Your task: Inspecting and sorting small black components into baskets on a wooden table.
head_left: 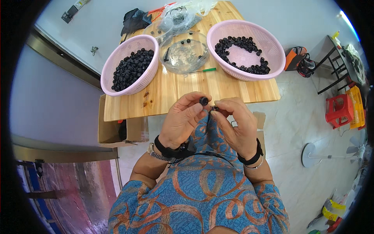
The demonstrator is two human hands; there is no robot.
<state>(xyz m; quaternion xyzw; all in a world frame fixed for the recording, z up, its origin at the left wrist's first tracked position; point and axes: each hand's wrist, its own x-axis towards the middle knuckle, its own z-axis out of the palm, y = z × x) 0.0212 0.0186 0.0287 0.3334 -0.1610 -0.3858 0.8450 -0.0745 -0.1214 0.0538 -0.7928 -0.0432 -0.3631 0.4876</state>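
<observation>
Between the fingertips of my left hand (182, 119) is a small round black cap-like part (203, 101), its hollow-looking end facing up. Close beside it, the thumb and forefinger of my right hand (238, 120) pinch another small dark piece (214, 109), too small to make out. Both hands are over my lap, just off the table's near edge. On the left of the table, a pink basket (153, 66) is heaped with similar black parts (133, 69). A second pink basket (278, 58) on the right has more of them in a loose ring around its bare middle.
Amid the wooden table (175, 93) stands a clear round tray (185, 70) with a few black parts, and a green-handled screwdriver (209, 70) lies by it. Plastic bags (179, 17) lie behind. A cardboard box (136, 130) is under the left edge; a red stool (338, 111) and fan (309, 155) stand right.
</observation>
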